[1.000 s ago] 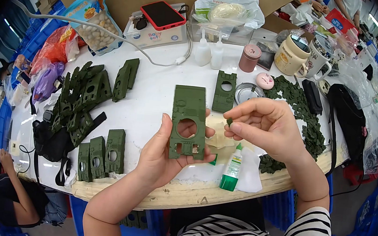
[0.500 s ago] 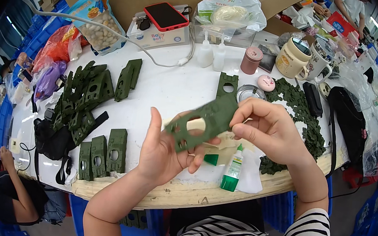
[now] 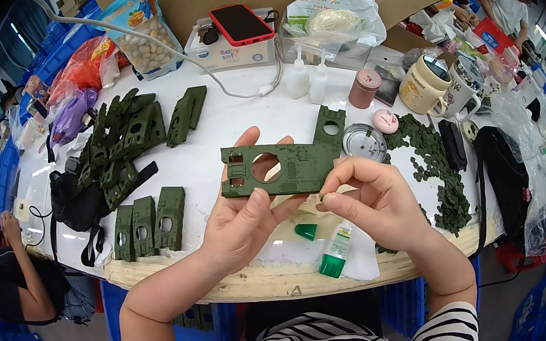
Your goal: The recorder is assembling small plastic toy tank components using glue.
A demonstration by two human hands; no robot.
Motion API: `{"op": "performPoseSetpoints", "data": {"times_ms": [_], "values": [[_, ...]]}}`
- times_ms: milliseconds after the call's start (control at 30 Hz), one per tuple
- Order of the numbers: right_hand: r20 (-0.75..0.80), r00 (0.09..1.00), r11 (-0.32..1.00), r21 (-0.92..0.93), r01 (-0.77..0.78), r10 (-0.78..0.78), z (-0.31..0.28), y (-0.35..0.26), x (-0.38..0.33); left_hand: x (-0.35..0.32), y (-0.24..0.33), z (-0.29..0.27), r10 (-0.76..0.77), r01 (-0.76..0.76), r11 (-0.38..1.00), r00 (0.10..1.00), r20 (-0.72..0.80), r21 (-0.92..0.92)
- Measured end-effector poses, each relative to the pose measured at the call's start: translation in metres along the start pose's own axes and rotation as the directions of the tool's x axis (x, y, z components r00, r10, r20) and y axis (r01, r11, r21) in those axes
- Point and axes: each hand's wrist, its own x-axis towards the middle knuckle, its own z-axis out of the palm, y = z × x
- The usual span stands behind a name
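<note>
My left hand holds a dark green plastic model vehicle hull from beneath, thumb on its near edge and fingers behind. The hull has a large round hole and two small square openings at its left end. My right hand is at the hull's right end, thumb and forefinger pinched together; what sits between them is too small to make out. Below lie a glue bottle with a green base and a green cap. Beyond the held hull lies another green hull.
Small green parts lie heaped at the right, beside a round tin. More hulls stand and pile up at the left. Mugs, white squeeze bottles and a red-cased phone are at the back.
The hull has turned from a steep slant to nearly level, its upper face toward me. My left thumb has come down onto its edge. My right hand has shifted slightly down and left.
</note>
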Motion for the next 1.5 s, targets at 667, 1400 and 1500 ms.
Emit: {"op": "performPoseSetpoints", "data": {"times_ms": [667,1400,1500], "values": [[-0.118,0.992,0.981,-0.191,0.018,-0.042,0.003,-0.023,-0.007,-0.015,-0.004,0.006,-0.365,0.381,0.923,0.906,0.215,-0.041],[0.004,0.967,0.789,-0.576,0.212,-0.256,0.021,-0.005,0.004,-0.019,-0.011,0.011,-0.268,0.24,0.96,0.939,0.216,0.146],[0.001,0.969,0.793,-0.574,0.204,-0.248,0.022,-0.005,0.004,-0.019,-0.011,0.01,-0.266,0.238,0.96,0.939,0.218,0.145]]}}
